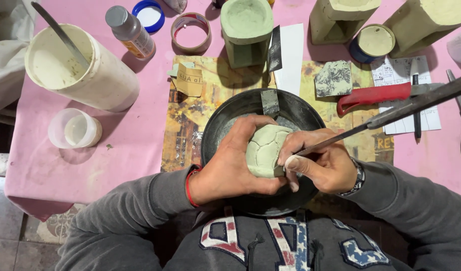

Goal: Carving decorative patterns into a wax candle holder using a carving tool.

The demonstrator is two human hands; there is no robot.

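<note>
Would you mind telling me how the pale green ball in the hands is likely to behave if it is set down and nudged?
The pale green ball looks rounded, so it would probably roll. Grooves carved into its surface suggest a soft, clay-like material that might dent or chip. The left hand cups it fully, so it may be fairly heavy for its size.

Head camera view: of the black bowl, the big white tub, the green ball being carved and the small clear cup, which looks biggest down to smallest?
1. black bowl
2. big white tub, though it stands taller, nearer the camera
3. green ball and small clear cup look alike, so unranked
</note>
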